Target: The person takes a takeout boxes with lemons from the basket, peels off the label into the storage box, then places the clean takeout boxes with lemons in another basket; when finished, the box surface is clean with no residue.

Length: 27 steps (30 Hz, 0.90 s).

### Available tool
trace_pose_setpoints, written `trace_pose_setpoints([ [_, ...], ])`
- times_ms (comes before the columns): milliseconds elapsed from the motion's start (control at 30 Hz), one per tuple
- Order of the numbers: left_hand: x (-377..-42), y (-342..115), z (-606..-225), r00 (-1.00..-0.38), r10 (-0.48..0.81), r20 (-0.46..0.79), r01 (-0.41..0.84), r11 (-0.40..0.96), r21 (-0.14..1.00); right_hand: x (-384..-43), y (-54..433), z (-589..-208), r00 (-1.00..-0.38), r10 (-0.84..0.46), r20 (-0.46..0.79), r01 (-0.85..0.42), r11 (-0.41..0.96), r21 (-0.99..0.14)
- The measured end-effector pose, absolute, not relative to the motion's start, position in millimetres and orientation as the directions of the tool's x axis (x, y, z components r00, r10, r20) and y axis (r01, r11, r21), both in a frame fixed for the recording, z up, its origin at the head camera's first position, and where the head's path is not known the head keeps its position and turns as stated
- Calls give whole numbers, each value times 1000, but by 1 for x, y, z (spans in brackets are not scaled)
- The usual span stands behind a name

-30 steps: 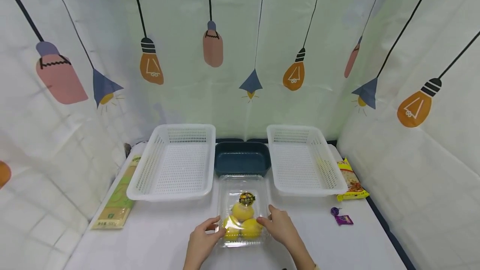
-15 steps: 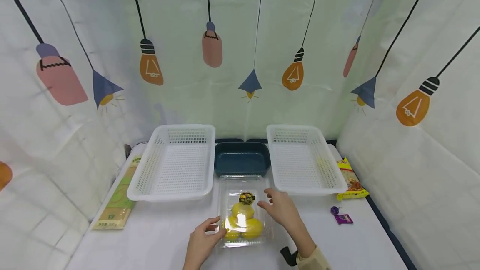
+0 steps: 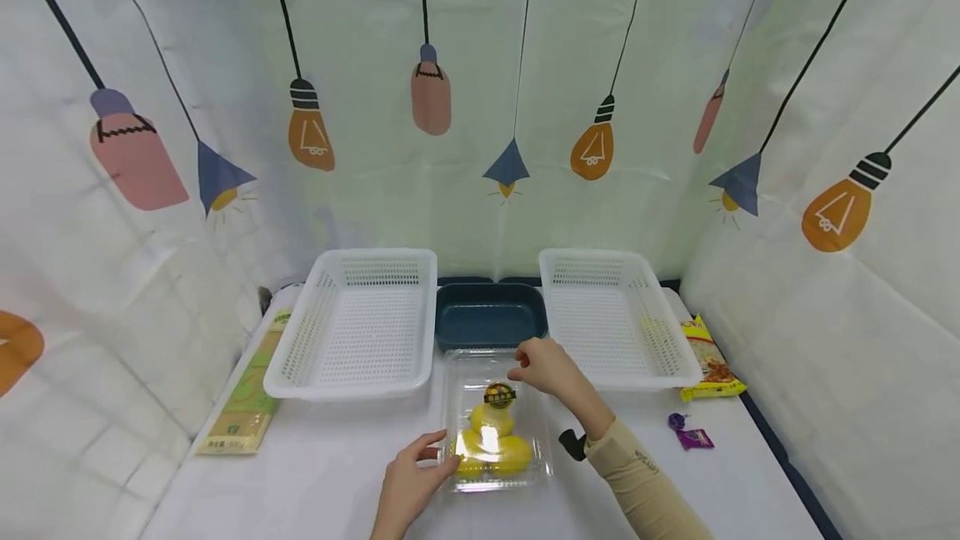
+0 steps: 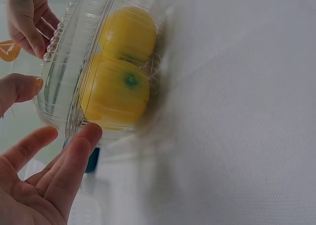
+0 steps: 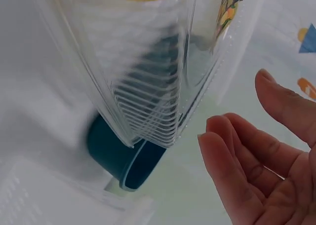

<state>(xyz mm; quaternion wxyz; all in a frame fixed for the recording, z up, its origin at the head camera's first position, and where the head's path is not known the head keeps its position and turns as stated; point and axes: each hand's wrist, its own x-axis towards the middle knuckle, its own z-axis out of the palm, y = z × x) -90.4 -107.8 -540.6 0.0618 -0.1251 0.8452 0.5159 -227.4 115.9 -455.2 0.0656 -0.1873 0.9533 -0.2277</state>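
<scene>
A clear plastic clamshell box with a round black-and-yellow label lies on the white table. Several yellow lemons are inside it, and its lid is down. My left hand rests at the box's near left side. In the left wrist view its thumb touches the lid and a fingertip meets the side wall. Over the far right corner of the box hovers my right hand. Its fingers are loosely bent, apart from the box, and hold nothing.
Behind the box stands a dark teal dish, between a white basket on the left and another white basket on the right. A green long packet lies far left. Right are a yellow snack bag and small purple sweets.
My right hand has let go of the box's right side, lifted, and moved away from me to above its far right corner. My left hand has stayed at the box.
</scene>
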Motion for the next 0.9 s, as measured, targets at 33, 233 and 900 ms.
trace_pose_setpoints([
  [33, -91, -107, -540, -960, -149, -235, -277, 441, 854, -230, 115, -454, -917, -395, -53, -330, 827, -454],
  [233, -92, -108, -538, -958, -160, -238, -285, 456, 843, -241, 107, -452, -883, -457, -106, -376, 825, -421],
  [900, -90, -108, -540, -954, -148, -261, -300, 451, 841, -245, 86, -463, -893, -393, -221, -357, 916, -185],
])
